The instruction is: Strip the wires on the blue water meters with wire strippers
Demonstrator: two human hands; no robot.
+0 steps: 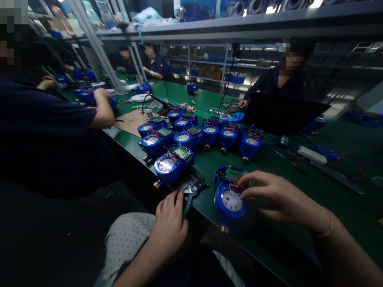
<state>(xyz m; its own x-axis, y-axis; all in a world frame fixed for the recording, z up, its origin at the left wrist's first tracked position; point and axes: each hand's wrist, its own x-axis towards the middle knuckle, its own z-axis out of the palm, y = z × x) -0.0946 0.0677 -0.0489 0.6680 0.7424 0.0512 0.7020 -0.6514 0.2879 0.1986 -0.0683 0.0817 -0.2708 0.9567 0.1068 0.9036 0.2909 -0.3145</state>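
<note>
blue water meter (229, 199) | flat, dial up, table edge | pliers (193, 190) | beside it, left

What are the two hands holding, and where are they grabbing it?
The left hand grips pliers by the handles. The right hand rests fingertips on the blue meter, at its top edge.
</note>
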